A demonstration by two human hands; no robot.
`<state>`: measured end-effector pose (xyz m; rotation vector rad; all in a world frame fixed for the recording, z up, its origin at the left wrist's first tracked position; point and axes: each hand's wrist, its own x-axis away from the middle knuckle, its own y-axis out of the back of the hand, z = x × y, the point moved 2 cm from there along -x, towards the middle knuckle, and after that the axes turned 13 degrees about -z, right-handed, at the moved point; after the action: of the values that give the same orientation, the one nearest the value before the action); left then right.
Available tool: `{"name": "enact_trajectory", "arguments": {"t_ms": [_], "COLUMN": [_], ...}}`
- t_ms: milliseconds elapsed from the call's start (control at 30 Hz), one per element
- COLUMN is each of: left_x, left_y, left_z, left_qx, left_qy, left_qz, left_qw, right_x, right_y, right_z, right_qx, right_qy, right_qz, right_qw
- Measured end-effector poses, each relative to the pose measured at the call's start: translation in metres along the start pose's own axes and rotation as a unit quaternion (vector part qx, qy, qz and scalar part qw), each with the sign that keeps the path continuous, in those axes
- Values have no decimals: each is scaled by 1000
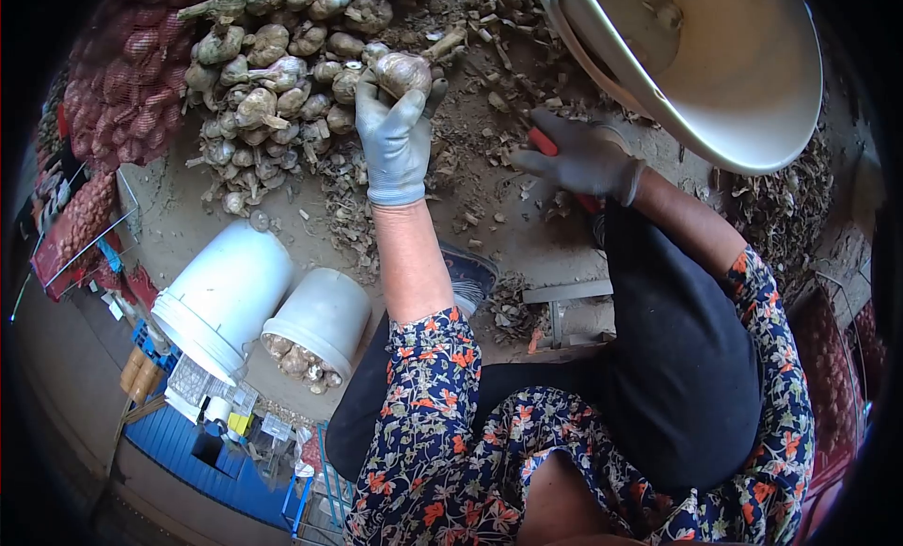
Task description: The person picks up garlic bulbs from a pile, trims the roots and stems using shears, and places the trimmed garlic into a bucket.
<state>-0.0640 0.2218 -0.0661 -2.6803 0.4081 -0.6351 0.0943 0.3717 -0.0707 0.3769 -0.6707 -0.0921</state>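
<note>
Floral shirt (423, 475) nearest, left grip (395, 142) fingertips pinch garlic (404, 74).

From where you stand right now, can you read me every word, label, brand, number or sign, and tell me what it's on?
No text can be read here.
Pale sheets near the yellow item: any print is too small and blurred.
Large white bucket, smaller white bucket, white basin: no lettering shows.
</note>
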Motion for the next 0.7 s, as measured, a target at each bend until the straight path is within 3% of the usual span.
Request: {"name": "enact_trajectory", "arguments": {"t_ms": [33, 167, 233, 333, 400, 433, 467, 500, 533, 567, 600, 633, 667, 700], "left_x": [2, 11, 13, 16, -2, -20, -38, -62, -98, -141, -166, -186, -187, -187], "left_y": [-2, -21, -30, -81, -114, -118, -111, -108, -84, -57, -41, -27, -28, -34], "left_z": [3, 4, -7, -34, -51, -60, -70, -74, -70, -60, -46, -30, -26, -23], "left_qx": [-31, -91, -130, -187, -194, -208, -189, -251, -383, -628, -698, -785, -786, -835], "left_qy": [2, -27, -71, -191, -403, -394, -288, -246, -210, -421, -412, -330, -325, -260], "left_qz": [-1, -9, -15, -6, 148, 161, 131, -3, -122, -106, -44, -11, -9, -33], "left_qw": [1000, 995, 989, 964, 882, 881, 929, 936, 891, 646, 584, 524, 525, 484], "right_x": [-1, -7, -7, -7, -3, 0, 0, -2, -4, -4, -7, -11, -12, -14], "right_y": [-3, -1, -2, -3, -4, -5, -4, -3, -1, -1, 1, 3, 3, 2], "right_z": [2, 20, 12, -6, -5, -5, -7, -9, -10, -10, -11, -12, -14, -17], "right_qx": [-56, -48, -180, -128, -120, -111, -110, -118, -126, -168, -170, -190, -209, -208], "right_qy": [1, 11, -37, -15, -12, -13, -11, -14, -17, -52, -53, -78, -104, -107], "right_qz": [25, -8, -28, -47, -27, -1, -3, 9, 19, 10, 8, 22, 39, 42], "right_qw": [998, 999, 983, 990, 992, 994, 994, 993, 992, 984, 984, 978, 972, 971]}}
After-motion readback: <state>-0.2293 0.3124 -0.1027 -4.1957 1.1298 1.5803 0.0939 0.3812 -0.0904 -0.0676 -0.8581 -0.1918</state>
